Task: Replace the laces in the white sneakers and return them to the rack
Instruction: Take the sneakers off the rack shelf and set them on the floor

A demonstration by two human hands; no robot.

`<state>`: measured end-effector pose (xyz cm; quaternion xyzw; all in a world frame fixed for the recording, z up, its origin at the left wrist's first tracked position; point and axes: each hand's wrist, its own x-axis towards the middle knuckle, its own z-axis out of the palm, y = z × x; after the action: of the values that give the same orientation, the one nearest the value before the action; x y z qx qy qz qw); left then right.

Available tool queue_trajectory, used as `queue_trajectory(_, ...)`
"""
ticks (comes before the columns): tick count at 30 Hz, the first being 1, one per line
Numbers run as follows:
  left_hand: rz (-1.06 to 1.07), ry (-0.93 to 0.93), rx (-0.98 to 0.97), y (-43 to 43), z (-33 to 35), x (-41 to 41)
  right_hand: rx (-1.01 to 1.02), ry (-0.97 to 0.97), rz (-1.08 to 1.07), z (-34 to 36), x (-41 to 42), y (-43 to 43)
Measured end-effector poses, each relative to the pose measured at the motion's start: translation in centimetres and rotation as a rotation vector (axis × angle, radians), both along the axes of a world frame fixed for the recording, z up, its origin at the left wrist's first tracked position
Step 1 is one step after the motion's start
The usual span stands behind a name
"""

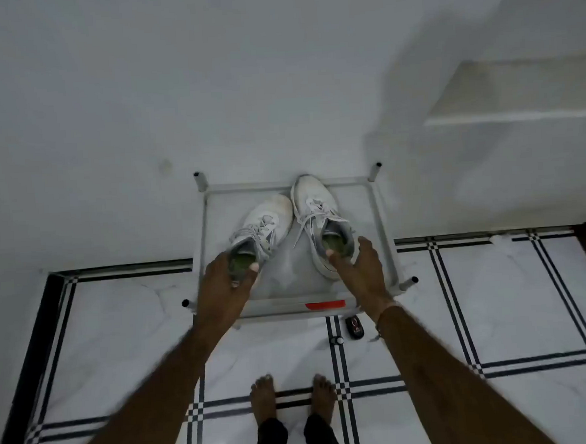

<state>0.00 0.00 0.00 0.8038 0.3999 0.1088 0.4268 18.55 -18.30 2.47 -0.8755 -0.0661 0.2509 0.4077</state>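
Two white sneakers with white laces stand on the top shelf of a white rack [383, 223], seen from above, toes toward the wall. The left sneaker [267, 220] is angled to the right; my left hand [223, 288] grips its heel, thumb inside the green-lined opening. The right sneaker [312, 200] points straight at the wall. My right hand [360, 272] holds its heel, thumb at the inner side of the collar and fingers on the outer side. Both soles appear to rest on the shelf.
The rack stands against a white wall and has a red label [325, 305] on its front rail. A small black and red object [354, 327] and a small cap [337, 340] lie on the tiled floor in front. My bare feet [264, 395] stand below. A white ledge [517, 105] rises at right.
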Motion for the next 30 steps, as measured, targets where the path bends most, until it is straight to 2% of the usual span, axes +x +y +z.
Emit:
queue_trajectory(5,0.190,0.383,0.044,2.9,-2.5,2.7,-0.089,0.190,-0.085,-3.7,4.5,2.0)
queue_trajectory(10,0.278,0.523,-0.005,4.5,-2.0,3.9,-0.133,0.135,-0.051,-4.5,5.0,2.7)
queue_trajectory(15,0.382,0.370,-0.145,-1.8,-1.0,6.3,-0.069,0.180,-0.034,-3.4,2.3,2.9)
queue_trajectory(20,0.608,0.057,-0.513,-5.6,-2.0,8.1,0.179,0.415,-0.146,-4.1,1.4,2.4)
queue_trajectory(23,0.678,-0.005,-0.663,-5.5,-2.6,8.0,0.227,0.462,-0.175,-4.8,2.0,2.1)
queue_trajectory(30,0.722,-0.137,-0.882,-5.1,-2.3,8.2,0.347,0.581,-0.214,-5.4,2.8,2.3)
